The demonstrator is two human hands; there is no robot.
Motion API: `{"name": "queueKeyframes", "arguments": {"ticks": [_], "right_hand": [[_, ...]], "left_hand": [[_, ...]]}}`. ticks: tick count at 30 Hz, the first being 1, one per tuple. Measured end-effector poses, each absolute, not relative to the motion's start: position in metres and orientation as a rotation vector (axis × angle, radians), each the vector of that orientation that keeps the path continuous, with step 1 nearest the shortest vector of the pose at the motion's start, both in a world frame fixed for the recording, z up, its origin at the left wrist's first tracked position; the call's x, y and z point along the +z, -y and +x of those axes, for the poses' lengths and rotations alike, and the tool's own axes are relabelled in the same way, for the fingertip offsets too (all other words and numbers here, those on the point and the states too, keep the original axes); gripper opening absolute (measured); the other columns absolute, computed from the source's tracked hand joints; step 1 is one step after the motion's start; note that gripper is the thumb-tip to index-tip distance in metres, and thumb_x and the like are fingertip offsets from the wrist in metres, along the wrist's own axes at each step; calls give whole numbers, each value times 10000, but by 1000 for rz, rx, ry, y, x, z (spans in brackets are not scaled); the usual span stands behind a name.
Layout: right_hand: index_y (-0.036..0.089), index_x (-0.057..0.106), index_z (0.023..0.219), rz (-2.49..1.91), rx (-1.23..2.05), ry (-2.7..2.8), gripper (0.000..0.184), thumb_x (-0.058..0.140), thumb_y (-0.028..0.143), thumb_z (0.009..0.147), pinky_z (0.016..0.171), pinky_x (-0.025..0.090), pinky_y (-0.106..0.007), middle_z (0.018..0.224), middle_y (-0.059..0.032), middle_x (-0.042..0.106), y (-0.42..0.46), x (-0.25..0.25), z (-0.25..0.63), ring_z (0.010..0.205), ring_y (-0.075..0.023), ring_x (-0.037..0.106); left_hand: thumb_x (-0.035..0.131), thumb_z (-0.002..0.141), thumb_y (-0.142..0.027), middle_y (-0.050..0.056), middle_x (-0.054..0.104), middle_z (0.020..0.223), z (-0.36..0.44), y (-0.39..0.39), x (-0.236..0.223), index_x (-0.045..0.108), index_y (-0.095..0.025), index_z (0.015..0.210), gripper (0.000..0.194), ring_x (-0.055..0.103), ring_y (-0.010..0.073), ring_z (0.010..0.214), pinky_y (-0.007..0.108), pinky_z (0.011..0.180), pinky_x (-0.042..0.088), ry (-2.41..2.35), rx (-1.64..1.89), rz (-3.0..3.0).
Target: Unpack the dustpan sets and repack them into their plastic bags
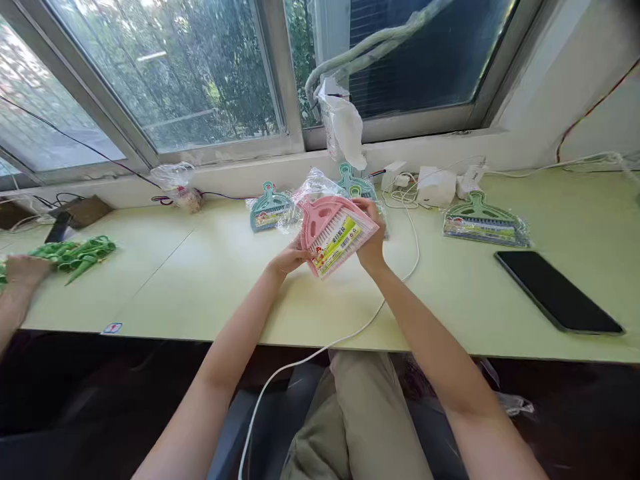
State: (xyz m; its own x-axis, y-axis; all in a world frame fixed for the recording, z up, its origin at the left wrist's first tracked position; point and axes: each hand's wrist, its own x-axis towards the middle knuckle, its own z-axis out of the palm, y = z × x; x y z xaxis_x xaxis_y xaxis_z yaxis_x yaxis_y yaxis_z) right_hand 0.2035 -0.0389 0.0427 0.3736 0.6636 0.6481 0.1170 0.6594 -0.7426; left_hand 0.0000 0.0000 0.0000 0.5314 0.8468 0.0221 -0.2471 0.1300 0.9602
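Note:
A pink mini dustpan and brush set (325,223) with a yellow label is held up, tilted, above the table, in the middle of the head view. My left hand (293,257) grips its lower left edge, fingers closed. On the right side my right hand (371,233) is closed on it too, the fingers partly behind the set. Clear plastic wrap (316,183) sticks up behind its handle. Just beyond lie a wrapped teal dustpan set (270,208) and another teal set (354,179), partly covered by the pink one.
A green wrapped dustpan set (483,220) and a black phone (557,292) lie to the right. A white cable (367,327) crosses the table (220,293) and hangs over its front edge. At far left, another person's hand (27,270) is by green items (83,253).

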Motion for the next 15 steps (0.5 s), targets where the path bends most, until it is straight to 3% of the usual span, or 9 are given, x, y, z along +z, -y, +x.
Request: {"name": "queueKeyframes", "arguments": {"ticks": [6, 11, 15], "right_hand": [[204, 690, 857, -868, 511, 1044, 306, 546, 472, 890, 677, 470, -282, 839, -23, 709, 32, 41, 216, 749, -157, 626], [205, 696, 856, -897, 603, 1031, 404, 537, 576, 872, 681, 487, -289, 851, -29, 712, 25, 33, 217, 756, -165, 635], [210, 680, 903, -978, 809, 815, 614, 377, 743, 868, 598, 522, -294, 717, -22, 683, 18, 20, 210, 637, -163, 643]], "left_hand": [[843, 557, -100, 44, 687, 1239, 1, 1, 4, 460, -288, 1426, 967, 605, 285, 1221, 365, 1030, 491, -634, 878, 1206], [845, 551, -102, 58, 672, 1261, -7, -5, 5, 463, -292, 1424, 971, 608, 289, 1210, 366, 1003, 506, -666, 889, 1212], [846, 554, -101, 44, 674, 1249, -16, -14, 3, 465, -309, 1422, 970, 620, 262, 1179, 371, 996, 508, -693, 1002, 1221]]}}
